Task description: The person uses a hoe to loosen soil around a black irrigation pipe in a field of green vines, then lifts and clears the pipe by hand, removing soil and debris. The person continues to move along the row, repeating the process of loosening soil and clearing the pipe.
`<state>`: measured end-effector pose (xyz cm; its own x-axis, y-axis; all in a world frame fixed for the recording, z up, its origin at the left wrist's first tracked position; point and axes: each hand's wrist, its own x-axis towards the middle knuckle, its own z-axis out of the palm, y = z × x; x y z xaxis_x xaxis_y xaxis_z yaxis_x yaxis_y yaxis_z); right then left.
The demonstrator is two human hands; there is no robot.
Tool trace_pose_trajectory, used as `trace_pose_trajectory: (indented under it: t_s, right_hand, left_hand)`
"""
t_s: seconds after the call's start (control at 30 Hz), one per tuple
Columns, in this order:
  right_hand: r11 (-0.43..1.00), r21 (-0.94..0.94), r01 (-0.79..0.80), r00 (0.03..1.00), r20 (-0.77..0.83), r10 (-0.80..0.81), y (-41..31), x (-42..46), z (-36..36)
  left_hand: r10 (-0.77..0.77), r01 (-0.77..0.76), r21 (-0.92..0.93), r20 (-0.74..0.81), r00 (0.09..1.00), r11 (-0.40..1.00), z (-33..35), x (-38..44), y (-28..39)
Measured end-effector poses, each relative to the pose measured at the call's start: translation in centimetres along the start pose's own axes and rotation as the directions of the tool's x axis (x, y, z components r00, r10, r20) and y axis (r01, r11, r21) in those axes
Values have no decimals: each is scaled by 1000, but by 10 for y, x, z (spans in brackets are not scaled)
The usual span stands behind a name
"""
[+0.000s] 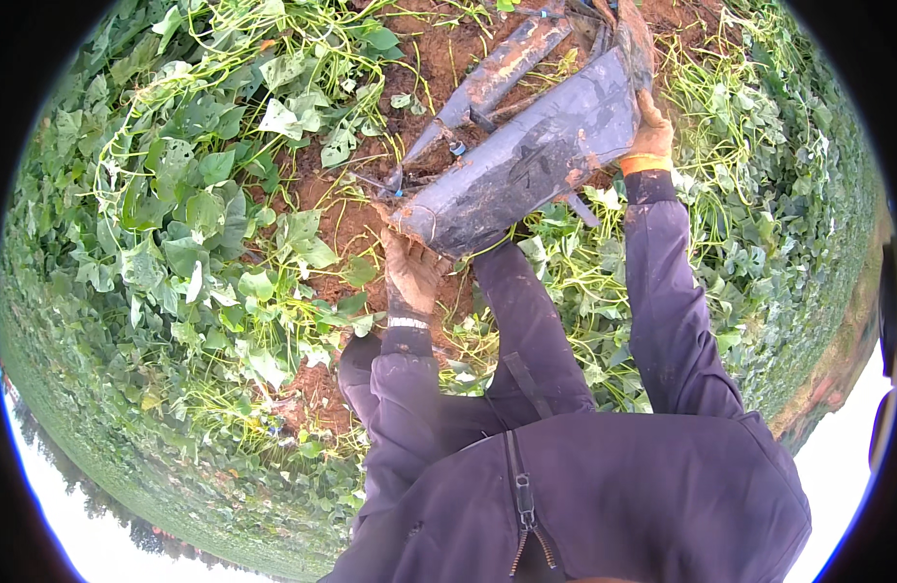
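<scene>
A broad, mud-smeared, dark grey piece (521,157), apparently flat plastic hose or sheeting, stretches slantwise between my two gloved hands. Its lower left end is held by my left hand (412,273), whose fingers are partly hidden at the muddy edge. My right hand (651,131), in a glove with an orange cuff, grips the upper right end, where a muddy fold rises above the fingers. Behind the broad piece lies a narrower dark strip (485,80) caked with soil. A small blue fitting (457,148) shows between them.
Leafy green vines (215,167) spread on the left, and more vines (769,146) on the right. Reddish-brown soil (346,226) shows between them. My bent leg (532,321) is just below the broad piece, among trailing stems.
</scene>
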<state>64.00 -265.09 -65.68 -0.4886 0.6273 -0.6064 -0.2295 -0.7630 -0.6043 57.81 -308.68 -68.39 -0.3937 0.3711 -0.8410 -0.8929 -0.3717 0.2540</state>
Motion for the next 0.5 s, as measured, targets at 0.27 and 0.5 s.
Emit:
trace_pose_trajectory:
  t_s: [0.27,0.5]
  right_hand:
    - [998,-37,56,991,124,-51,-1,11,-31]
    - [997,-61,46,980,197,-33,7,-23,-21]
  left_hand:
    - [-62,56,-140,-39,997,989,-16,35,-33]
    - [13,-16,-334,-9,1000,942,-23,32,-20]
